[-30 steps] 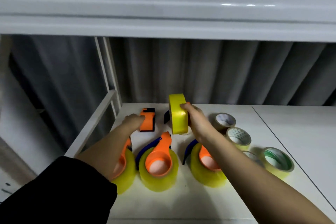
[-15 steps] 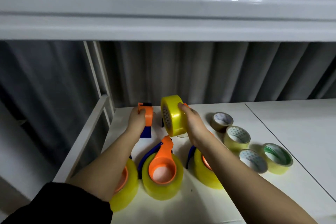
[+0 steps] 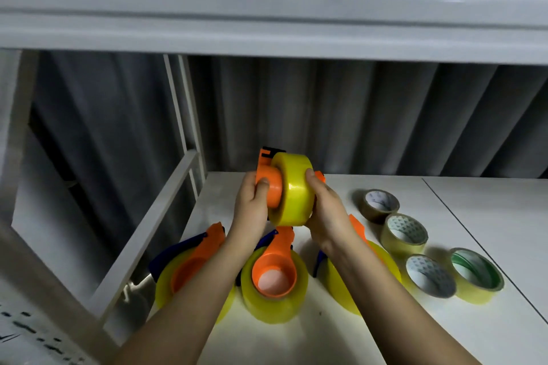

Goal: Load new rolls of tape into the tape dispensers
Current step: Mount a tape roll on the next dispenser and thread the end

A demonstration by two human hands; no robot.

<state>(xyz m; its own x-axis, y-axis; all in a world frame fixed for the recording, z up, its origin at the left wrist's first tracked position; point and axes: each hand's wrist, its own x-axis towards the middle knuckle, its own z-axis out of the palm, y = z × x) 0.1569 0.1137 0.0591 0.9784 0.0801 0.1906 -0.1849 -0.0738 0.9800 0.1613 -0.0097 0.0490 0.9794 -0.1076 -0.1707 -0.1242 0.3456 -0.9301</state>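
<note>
left hand [image 3: 251, 210] fingers curl round the orange dispenser [image 3: 268, 187] hub; right hand [image 3: 324, 213] fingers wrap the yellow roll [image 3: 293, 188], held above the table [image 3: 474, 216] and seated on the hub. the right arm hides most of one loaded dispenser [image 3: 358, 272]. bare table lies far right.

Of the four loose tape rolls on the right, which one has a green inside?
The tape roll farthest right; its core is green, while the other three have whitish cores.
</note>
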